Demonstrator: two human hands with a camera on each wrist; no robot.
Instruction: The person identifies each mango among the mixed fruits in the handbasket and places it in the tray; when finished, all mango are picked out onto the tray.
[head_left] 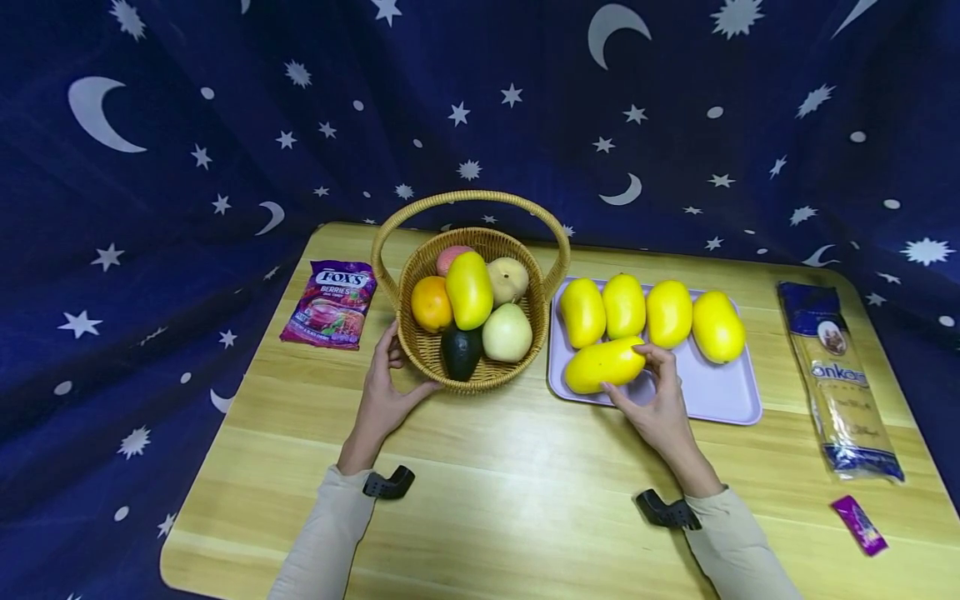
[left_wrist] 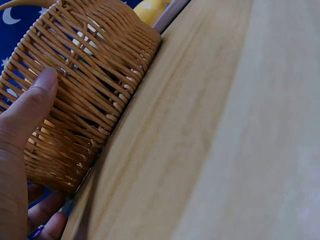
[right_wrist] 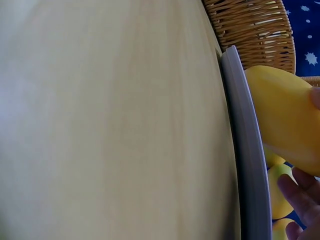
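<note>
A wicker basket (head_left: 480,385) with a tall handle holds a yellow mango (head_left: 469,292), an orange (head_left: 431,304), a dark avocado (head_left: 461,352), two pale pears (head_left: 507,332) and a pinkish fruit (head_left: 452,259). My left hand (head_left: 386,392) holds the basket's lower left side, thumb against the weave in the left wrist view. Between the thumb and fingers of my right hand (head_left: 658,400) is another mango (head_left: 604,365), lying crosswise at the near left of a lilac tray (head_left: 723,408). Whether it touches the tray is unclear. Several more mangoes (head_left: 669,313) line the tray's far side.
Left of the basket lies a purple candy bag (head_left: 332,304). A long blue-and-clear pasta packet (head_left: 840,379) is at the right, with a small purple wrapped sweet (head_left: 860,525) nearer. A starry blue cloth (head_left: 480,108) hangs behind the wooden table (head_left: 517,500).
</note>
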